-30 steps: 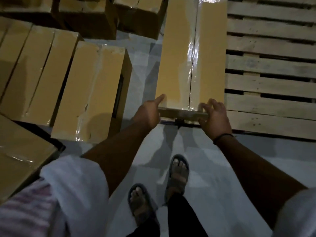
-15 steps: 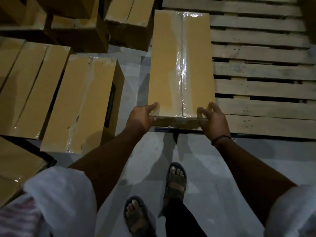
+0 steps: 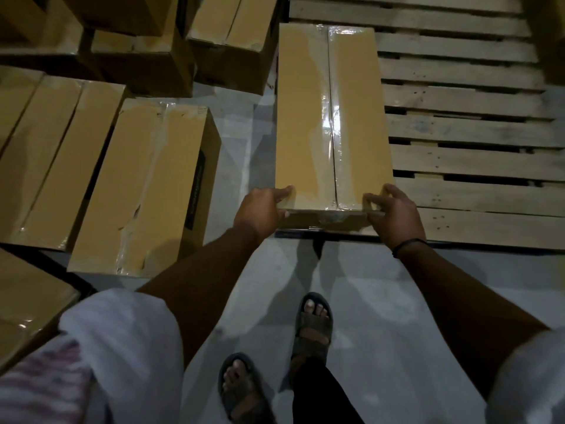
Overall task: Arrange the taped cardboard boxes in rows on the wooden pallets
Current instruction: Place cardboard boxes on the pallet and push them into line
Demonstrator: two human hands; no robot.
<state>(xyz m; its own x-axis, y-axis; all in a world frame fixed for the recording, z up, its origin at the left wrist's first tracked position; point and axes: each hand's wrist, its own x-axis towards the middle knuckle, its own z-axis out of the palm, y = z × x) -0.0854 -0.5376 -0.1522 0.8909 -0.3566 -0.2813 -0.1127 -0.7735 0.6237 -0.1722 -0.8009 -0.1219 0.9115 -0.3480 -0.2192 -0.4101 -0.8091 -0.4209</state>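
The box (image 3: 333,117) lies lengthwise along the left edge of the pallet (image 3: 474,191), its near end at the pallet's near-left corner. Glossy tape (image 3: 331,123) runs down its top seam. We hold it at that near end. The left hand (image 3: 260,209) grips the near-left corner with the thumb laid over the top edge. The right hand (image 3: 394,215) grips the near-right corner, its fingers (image 3: 371,198) curled over the top, so both hands are closed on the box.

We judge this to be the placing step, with the first box of a row being set and squared against the pallet's left edge. The next move calls for settling it flat on the slats, flush with the near and left edges. Then we would let go and turn to the other boxes (image 3: 146,185), which stand on the floor (image 3: 351,286) well to the left.

Some things we cannot make out. The near face is in shadow, so we cannot tell whether the box rests fully on the slats or is lifted a little at our end. The left fingers are hidden behind the corner. The pallet runs out of view at the far and right sides, and the light is dim, so any print on the boxes is unreadable. A dark wristband (image 3: 408,244) sits on the right wrist.
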